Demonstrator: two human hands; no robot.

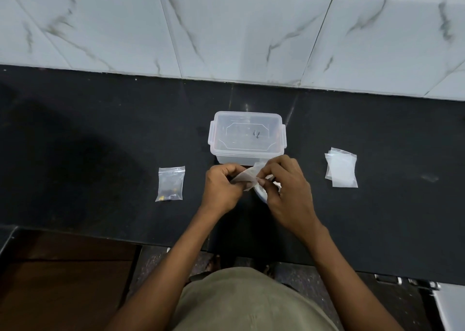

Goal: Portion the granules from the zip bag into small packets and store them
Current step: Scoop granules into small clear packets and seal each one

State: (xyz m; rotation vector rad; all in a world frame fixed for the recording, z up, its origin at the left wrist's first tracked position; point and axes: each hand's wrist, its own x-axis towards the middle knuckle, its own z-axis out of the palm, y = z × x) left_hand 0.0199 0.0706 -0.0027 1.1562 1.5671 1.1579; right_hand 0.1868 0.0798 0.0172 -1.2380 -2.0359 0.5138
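Holding one small packet [247, 177], two hands [221, 188] [286, 192]; one container [247, 138].

Counter [100, 134]: dark polished stone. Wall tiles [226, 28]: glossy, marble-veined. Lidded box [247, 135]: translucent plastic. Packets [341, 167]: thin clear plastic film.

Black counter [100, 134]: lidded clear box [247, 137] centre, zip bag [170, 183] left, empty packet stack [341, 167] right.

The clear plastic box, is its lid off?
No, the clear plastic box has its lid on, side clips down.
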